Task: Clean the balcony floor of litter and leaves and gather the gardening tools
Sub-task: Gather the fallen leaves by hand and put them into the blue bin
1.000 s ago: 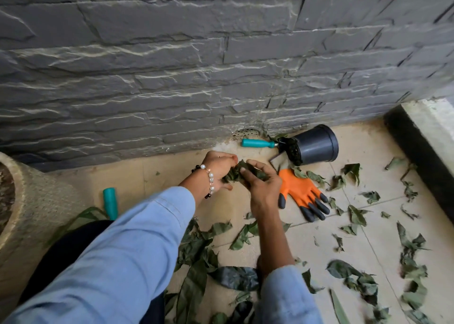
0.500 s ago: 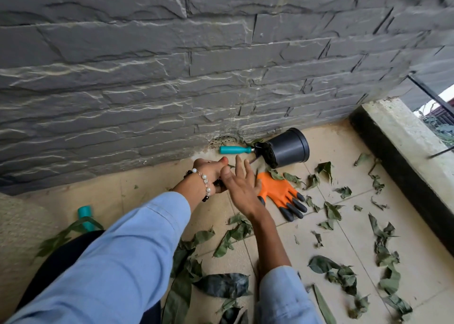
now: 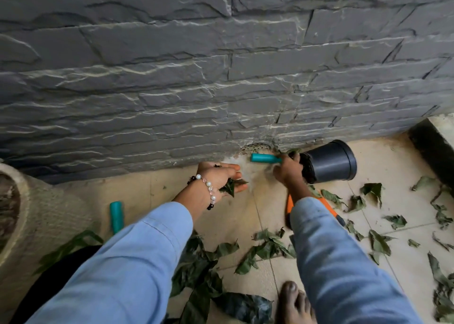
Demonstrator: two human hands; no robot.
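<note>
My left hand (image 3: 218,178), with a bead bracelet on its wrist, holds a bunch of green leaves (image 3: 229,187) low over the tiled floor near the wall. My right hand (image 3: 288,171) is blurred, its fingers curled at the mouth of a black plastic pot (image 3: 330,161) that lies on its side. A tool with a teal handle (image 3: 265,158) pokes out to the left between that hand and the wall. An orange glove (image 3: 325,204) lies mostly hidden under my right sleeve. A second teal handle (image 3: 116,217) lies on the floor at the left.
Dry green leaves (image 3: 265,250) are scattered over the beige tiles, thickest at the bottom centre and the right. A large woven planter (image 3: 29,215) stands at the left. The grey stone wall (image 3: 221,78) has a drain grate (image 3: 256,148) at its foot. A raised ledge (image 3: 432,142) borders the right. My bare foot (image 3: 293,304) is at the bottom.
My right hand left the leaf bunch and moved right to the mouth of the black pot. My left hand keeps the leaves. The view has moved closer to the wall.
</note>
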